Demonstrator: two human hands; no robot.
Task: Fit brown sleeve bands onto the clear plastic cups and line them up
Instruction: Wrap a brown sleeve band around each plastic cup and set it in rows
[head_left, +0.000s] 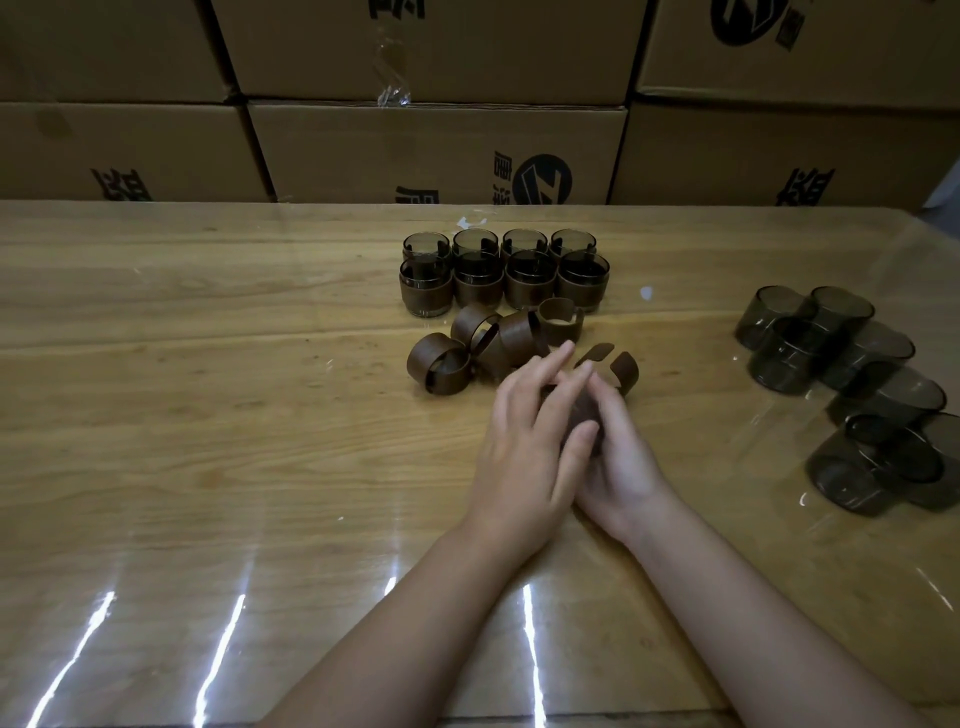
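Note:
My left hand and my right hand meet at the table's middle and together hold a dark cup. The cup is mostly hidden and blurred between the palms, and its brownish side shows. Just beyond my fingertips lies a split brown band. Several more loose brown bands are heaped behind my left hand. Farther back, several banded cups stand in two straight rows. A cluster of bare smoky clear cups sits at the right.
The wooden table has a glossy clear cover with light streaks near the front edge. Stacked cardboard boxes form a wall right behind the table's far edge.

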